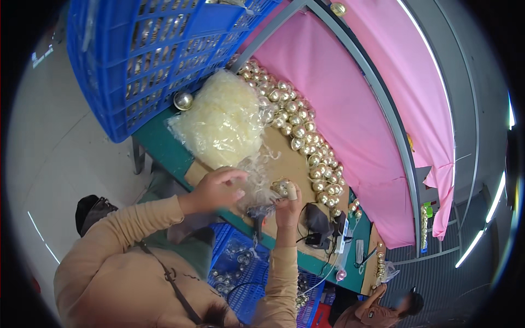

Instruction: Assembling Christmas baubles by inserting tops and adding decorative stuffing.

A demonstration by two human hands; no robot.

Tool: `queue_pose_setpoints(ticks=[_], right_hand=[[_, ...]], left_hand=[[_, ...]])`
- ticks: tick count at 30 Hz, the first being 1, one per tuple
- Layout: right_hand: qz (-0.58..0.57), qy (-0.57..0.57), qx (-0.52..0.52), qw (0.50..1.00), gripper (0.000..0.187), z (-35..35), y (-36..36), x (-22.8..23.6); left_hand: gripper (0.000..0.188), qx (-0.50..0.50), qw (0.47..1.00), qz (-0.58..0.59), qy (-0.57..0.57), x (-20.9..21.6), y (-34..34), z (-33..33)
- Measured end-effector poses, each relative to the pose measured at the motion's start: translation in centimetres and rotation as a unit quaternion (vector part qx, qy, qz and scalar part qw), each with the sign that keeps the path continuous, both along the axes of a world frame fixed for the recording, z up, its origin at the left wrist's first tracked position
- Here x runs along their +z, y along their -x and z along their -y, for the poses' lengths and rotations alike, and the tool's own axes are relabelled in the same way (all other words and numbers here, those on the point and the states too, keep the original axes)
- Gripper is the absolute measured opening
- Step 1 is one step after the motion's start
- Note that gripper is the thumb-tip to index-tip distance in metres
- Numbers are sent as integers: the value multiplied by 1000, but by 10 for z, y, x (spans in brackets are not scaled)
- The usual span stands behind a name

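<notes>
My right hand (287, 211) is closed on a pale gold bauble (283, 189), held up over the brown board on the table. Small marks show on the bauble's side, too small to make out. To its left, my left hand (216, 190) has its fingers apart with nothing visible in them, slightly blurred. Loose wispy pale strands (255, 183) lie on the board between my two hands. Just beyond my left hand rests a large clear plastic bag (221, 117) full of cream-coloured material.
A long heap of shiny gold baubles (299, 131) lines the pink cloth (350, 109) at the back. A tall blue crate (101, 71) stands at the far left. Below the table edge is a blue basket (257, 257) with silvery balls. Another person (377, 311) works at the right.
</notes>
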State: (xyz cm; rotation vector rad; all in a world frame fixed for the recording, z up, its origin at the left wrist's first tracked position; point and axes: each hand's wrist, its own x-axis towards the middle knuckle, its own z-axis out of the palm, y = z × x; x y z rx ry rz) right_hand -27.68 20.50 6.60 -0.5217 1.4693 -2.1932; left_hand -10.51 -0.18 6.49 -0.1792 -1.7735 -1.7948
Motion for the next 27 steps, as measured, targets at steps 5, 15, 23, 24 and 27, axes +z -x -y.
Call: queue_pose_setpoints(ticks=[5,15,23,24,27], right_hand=[[-27,-12,-68,997,38,30,-82,14],[28,-4,-74,997,43,50,-142,-6],[71,5,20,997,50,47,-164,-7],[70,-2,18,997,49,47,-164,-8],[53,-25,-12,998,47,48,-165,-11]], left_hand=[[46,17,995,-36,92,3,-23,-9],[58,-24,997,45,54,-16,-56,-24],[47,-84,994,53,-56,-31,-61,-15],[46,-106,990,29,-90,-33,-62,-15],[47,-128,980,78,-134,-21,-71,-17]])
